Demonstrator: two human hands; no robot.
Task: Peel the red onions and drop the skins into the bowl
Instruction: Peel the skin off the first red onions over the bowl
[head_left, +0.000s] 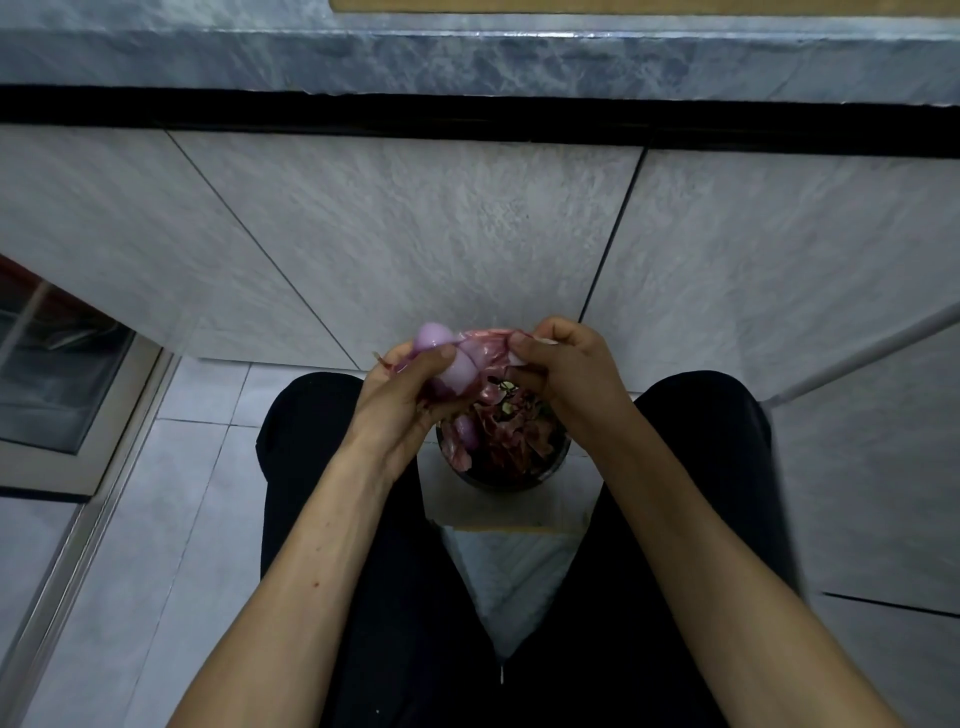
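My left hand (402, 395) grips a cluster of pale purple peeled red onions (452, 358), held above a dark bowl (545, 470) on the floor between my knees. My right hand (558, 364) pinches a strip of reddish onion skin (491, 343) that still joins the cluster. The bowl holds a heap of red-brown skins (511, 421) and one pale peeled onion (466, 432) at its left side. My hands hide the far part of the bowl.
A tiled grey cabinet front (415, 234) rises just beyond the bowl, under a marble counter edge (467, 57). My legs in black trousers (311, 467) flank the bowl. A glass-fronted frame (57, 374) lies at the left, a white pole (857, 358) at the right.
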